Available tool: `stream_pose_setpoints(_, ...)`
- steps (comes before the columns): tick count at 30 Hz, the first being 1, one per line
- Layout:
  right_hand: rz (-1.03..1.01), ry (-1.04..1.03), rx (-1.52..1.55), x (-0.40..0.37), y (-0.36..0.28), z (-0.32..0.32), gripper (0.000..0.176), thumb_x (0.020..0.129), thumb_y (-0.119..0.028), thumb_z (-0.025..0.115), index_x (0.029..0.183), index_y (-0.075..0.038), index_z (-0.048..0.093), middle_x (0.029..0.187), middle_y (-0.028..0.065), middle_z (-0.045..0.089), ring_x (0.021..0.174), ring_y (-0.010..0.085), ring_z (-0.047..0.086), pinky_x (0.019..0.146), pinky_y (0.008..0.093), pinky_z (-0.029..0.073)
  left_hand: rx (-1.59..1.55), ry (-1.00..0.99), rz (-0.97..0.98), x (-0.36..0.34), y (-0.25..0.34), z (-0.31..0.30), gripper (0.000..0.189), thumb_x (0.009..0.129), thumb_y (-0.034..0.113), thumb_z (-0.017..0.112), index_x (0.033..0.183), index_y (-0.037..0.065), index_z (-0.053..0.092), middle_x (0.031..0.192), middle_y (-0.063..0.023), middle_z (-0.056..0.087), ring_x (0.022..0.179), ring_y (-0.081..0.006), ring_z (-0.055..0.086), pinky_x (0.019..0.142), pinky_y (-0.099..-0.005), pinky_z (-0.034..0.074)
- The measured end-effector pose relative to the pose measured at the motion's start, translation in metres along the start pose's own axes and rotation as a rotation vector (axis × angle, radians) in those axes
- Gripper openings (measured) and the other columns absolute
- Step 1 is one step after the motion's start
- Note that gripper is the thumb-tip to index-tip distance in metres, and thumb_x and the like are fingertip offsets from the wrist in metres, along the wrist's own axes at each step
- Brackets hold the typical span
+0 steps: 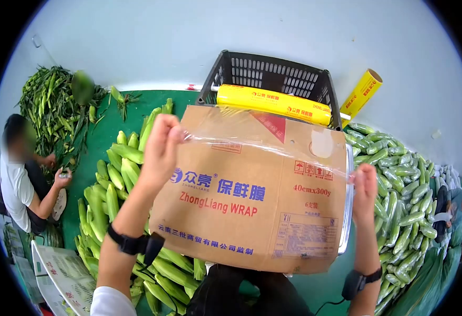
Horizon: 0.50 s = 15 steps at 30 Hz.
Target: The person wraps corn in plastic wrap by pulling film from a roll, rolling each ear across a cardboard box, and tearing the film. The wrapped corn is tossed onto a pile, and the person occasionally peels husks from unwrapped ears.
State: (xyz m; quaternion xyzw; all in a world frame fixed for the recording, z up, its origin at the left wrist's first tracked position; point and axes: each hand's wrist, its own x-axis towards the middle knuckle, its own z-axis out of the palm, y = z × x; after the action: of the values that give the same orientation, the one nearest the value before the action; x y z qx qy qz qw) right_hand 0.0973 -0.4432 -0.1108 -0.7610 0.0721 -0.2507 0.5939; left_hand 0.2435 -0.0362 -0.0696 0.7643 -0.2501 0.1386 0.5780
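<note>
Stretched between my two raised hands is a sheet of clear plastic wrap (241, 145), above a flat cardboard box (225, 221) printed "ZhongLiang WRAP". My left hand (163, 138) pinches the sheet's left corner over the box's upper left. On the other side, my right hand (365, 181) pinches the right end, just past the box's right edge. The sheet runs back toward a yellow roll of plastic wrap (273, 102) resting across the front of a black crate (278, 71).
Ears of corn in green husks (118, 168) are piled at left, and wrapped ears (407, 200) at right. A second yellow roll (362, 95) leans beside the crate. At far left a person (17, 179) sits near a husk heap (57, 105). A white crate (65, 276) stands lower left.
</note>
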Motion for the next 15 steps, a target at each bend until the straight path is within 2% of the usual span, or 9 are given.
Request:
stream_pose_setpoints(2, -0.056, 0.013, -0.096, -0.026, -0.044, -0.013, 0.009, 0.098, -0.011, 0.044, 0.095, -0.003, 0.047, 0.075, 0.0002, 0.047, 0.068, 0.0087, 0.048, 0.065, 0.022, 0.041, 0.061, -0.093, -0.076, -0.025, 0.038, -0.033, 0.004, 0.096, 0.002, 0.042, 0.094, 0.002, 0.045, 0.082, -0.0025, 0.049, 0.073, -0.0091, 0.048, 0.069, -0.0235, 0.043)
stream_pose_setpoints(4, 0.027, -0.1, -0.202, -0.068, -0.065, -0.036, 0.005, 0.097, -0.006, 0.043, 0.096, -0.002, 0.045, 0.077, 0.0021, 0.048, 0.068, 0.0105, 0.051, 0.065, 0.0231, 0.043, 0.07, -0.171, -0.118, -0.065, 0.055, -0.055, 0.003, 0.093, 0.0, 0.047, 0.095, 0.002, 0.047, 0.084, -0.005, 0.054, 0.077, -0.0118, 0.054, 0.069, -0.0259, 0.046)
stream_pose_setpoints(6, 0.077, -0.208, -0.317, -0.116, -0.071, -0.045, 0.006, 0.097, -0.006, 0.043, 0.094, -0.002, 0.045, 0.077, 0.0026, 0.049, 0.068, 0.0103, 0.05, 0.065, 0.0224, 0.043, 0.155, -0.247, -0.147, -0.113, 0.063, -0.072, 0.007, 0.088, -0.002, 0.052, 0.094, 0.002, 0.05, 0.088, -0.0104, 0.059, 0.08, -0.0197, 0.06, 0.07, -0.0308, 0.049)
stream_pose_setpoints(8, 0.222, -0.215, -0.182, -0.159, -0.054, -0.041, 0.006, 0.097, -0.005, 0.044, 0.093, -0.002, 0.046, 0.077, 0.0028, 0.049, 0.068, 0.0102, 0.05, 0.062, 0.0228, 0.043, 0.374, -0.392, -0.021, -0.159, 0.058, -0.084, 0.01, 0.085, -0.001, 0.057, 0.093, 0.003, 0.053, 0.09, -0.0134, 0.06, 0.082, -0.028, 0.061, 0.071, -0.0361, 0.051)
stream_pose_setpoints(10, 0.38, -0.304, -0.265, -0.184, -0.041, -0.024, 0.006, 0.096, -0.005, 0.045, 0.092, -0.002, 0.048, 0.075, 0.0028, 0.052, 0.066, 0.0102, 0.052, 0.059, 0.0249, 0.044, 0.461, -0.413, -0.253, -0.222, 0.04, -0.079, 0.012, 0.083, 0.001, 0.06, 0.093, 0.004, 0.054, 0.092, -0.0137, 0.06, 0.085, -0.0327, 0.06, 0.074, -0.0373, 0.051)
stream_pose_setpoints(11, 0.333, -0.429, -0.451, -0.191, -0.035, -0.017, 0.004, 0.094, -0.005, 0.049, 0.091, -0.002, 0.051, 0.07, 0.0056, 0.056, 0.062, 0.0146, 0.056, 0.057, 0.0288, 0.046, 0.416, -0.405, -0.224, -0.25, 0.024, -0.07, 0.015, 0.083, 0.002, 0.062, 0.095, 0.004, 0.054, 0.093, -0.0133, 0.059, 0.087, -0.0326, 0.059, 0.076, -0.0376, 0.05)
stream_pose_setpoints(12, 0.14, -0.453, -0.67, -0.199, -0.02, -0.012, 0.003, 0.091, -0.004, 0.051, 0.091, -0.001, 0.051, 0.067, 0.0102, 0.059, 0.06, 0.0217, 0.06, 0.057, 0.0324, 0.047, 0.367, -0.399, -0.196, -0.272, 0.009, -0.065, 0.017, 0.082, 0.004, 0.063, 0.097, 0.004, 0.054, 0.094, -0.0129, 0.059, 0.089, -0.0324, 0.059, 0.078, -0.0379, 0.049)
stream_pose_setpoints(15, 0.159, -0.427, -0.677, -0.203, -0.016, -0.006, 0.003, 0.091, -0.005, 0.051, 0.089, -0.002, 0.052, 0.068, 0.0139, 0.059, 0.06, 0.0277, 0.061, 0.056, 0.0352, 0.047, 0.572, 0.064, -0.418, -0.304, -0.014, -0.075, 0.023, 0.082, 0.005, 0.063, 0.102, 0.003, 0.054, 0.099, -0.0148, 0.057, 0.096, -0.0317, 0.057, 0.085, -0.038, 0.046)
